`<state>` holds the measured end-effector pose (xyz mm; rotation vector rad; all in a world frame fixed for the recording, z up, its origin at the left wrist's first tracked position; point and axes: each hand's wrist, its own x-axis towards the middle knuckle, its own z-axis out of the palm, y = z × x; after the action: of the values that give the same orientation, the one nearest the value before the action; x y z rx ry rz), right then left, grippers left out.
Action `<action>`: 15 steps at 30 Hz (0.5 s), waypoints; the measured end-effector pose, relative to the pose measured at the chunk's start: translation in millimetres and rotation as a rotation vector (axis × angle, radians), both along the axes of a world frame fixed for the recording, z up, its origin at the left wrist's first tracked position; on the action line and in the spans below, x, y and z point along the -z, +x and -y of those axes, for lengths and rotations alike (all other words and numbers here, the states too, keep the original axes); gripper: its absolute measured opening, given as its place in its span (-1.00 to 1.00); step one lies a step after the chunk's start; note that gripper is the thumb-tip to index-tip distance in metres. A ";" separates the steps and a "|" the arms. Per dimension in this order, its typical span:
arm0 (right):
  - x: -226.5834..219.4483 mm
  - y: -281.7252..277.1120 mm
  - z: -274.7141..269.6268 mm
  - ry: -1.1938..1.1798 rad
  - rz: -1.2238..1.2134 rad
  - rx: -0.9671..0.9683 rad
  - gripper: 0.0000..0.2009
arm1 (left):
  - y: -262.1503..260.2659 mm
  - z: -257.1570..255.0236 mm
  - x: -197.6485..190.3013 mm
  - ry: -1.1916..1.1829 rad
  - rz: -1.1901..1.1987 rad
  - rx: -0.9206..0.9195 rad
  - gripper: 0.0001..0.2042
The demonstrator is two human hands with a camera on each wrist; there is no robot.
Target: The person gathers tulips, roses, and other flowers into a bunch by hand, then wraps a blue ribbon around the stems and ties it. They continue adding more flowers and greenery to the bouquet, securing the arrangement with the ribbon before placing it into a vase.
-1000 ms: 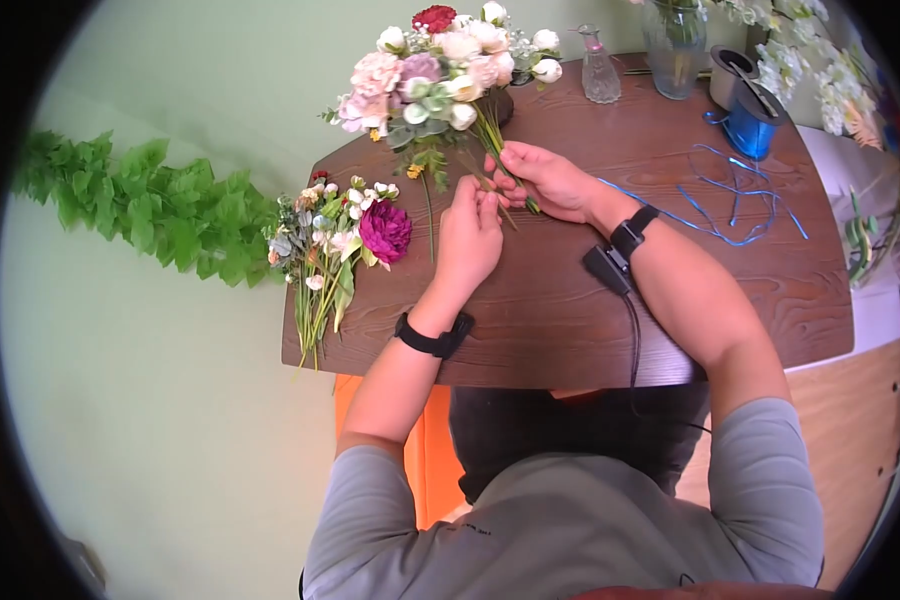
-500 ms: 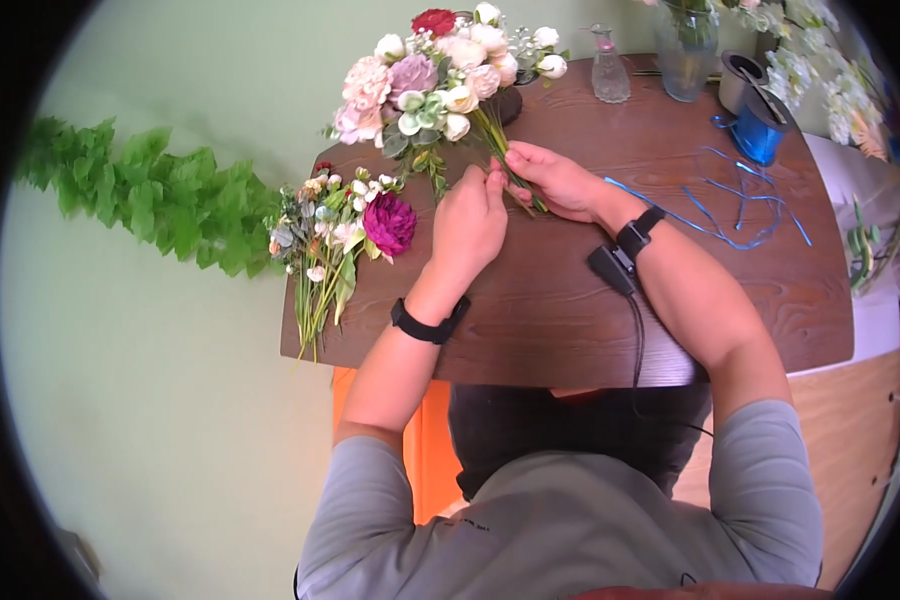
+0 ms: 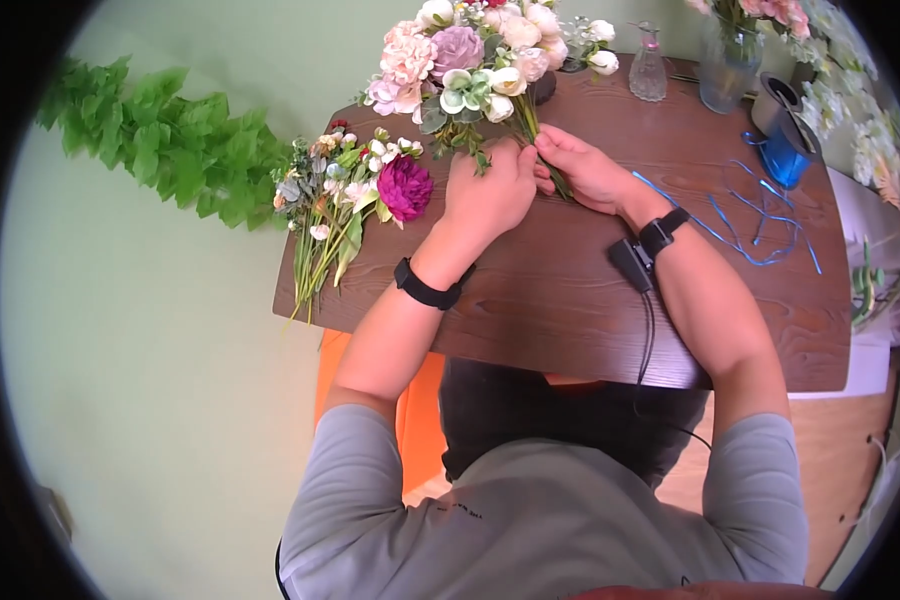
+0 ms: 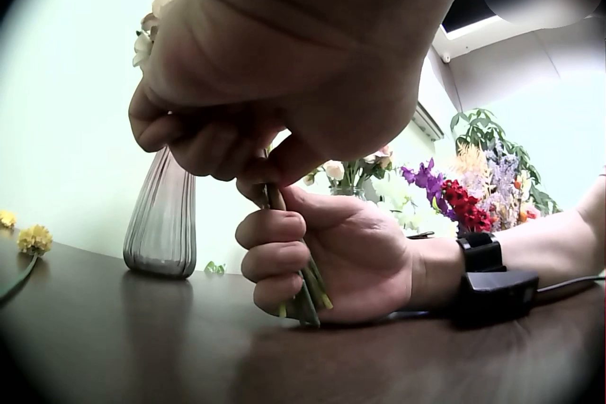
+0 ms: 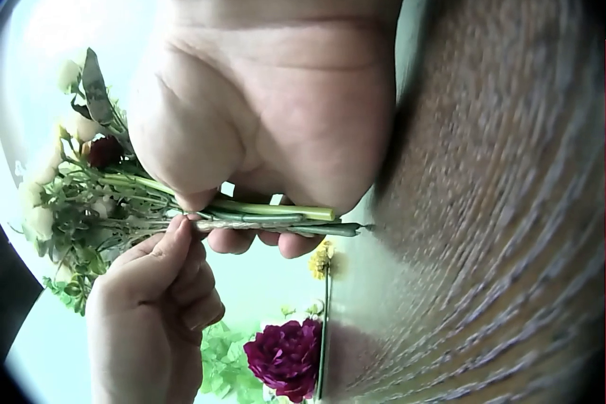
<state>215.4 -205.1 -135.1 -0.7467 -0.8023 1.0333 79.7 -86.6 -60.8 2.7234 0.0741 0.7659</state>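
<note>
Head view: both hands on bouquet stems, main risk a slip

Head view: bouquet (image 3: 457, 52) at 12 o'clock; left hand (image 3: 490, 190) pinches its stems, right hand (image 3: 585, 172) grips them lower. Heads look top-heavy, could fan or twist if the grip loosens. Glass bottle (image 3: 648, 76) near the heads at 1 o'clock; a wide swing could tip it. Clear vase (image 3: 724, 85) between 1 and 2 o'clock on bench (image 3: 530, 290), pink flowers in it; bottle contents unclear. Loose blue ribbon (image 3: 760, 262) could snag right forearm.

Left wrist view: right hand curled round stems at 6 o'clock, left fingertips pinching just above. Crowded fingers could drop a thin stem. Ribbed vase (image 4: 161, 229) upright at 8 o'clock; mouth hidden, contents can't tell.

Right wrist view: left hand pinches from 8 o'clock. Stem ends uneven near 4 o'clock; slack pinch could shift them more. No container seen.
</note>
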 end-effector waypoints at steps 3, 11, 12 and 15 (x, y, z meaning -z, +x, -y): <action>-2.9 2.9 4.4 -0.009 0.007 -0.029 -0.82 | 5.3 -9.3 12.2 0.104 0.087 -0.008 -0.73; -3.4 -3.5 7.8 -0.015 -0.031 -0.135 -0.74 | 18.8 -19.1 -3.3 -1.050 -0.057 0.315 -0.59; -2.7 -3.7 7.5 -0.035 -0.029 -0.154 -0.73 | 18.3 -21.1 -9.3 -1.103 -0.165 0.283 -0.60; -3.6 -4.2 8.0 -0.078 -0.022 -0.209 -0.71 | 23.8 -22.0 -4.0 -1.051 -0.078 0.317 -0.61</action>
<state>211.3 -213.2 -131.4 -0.7273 -0.8378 1.2645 103.5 -64.6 -56.8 1.6988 0.0410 0.3561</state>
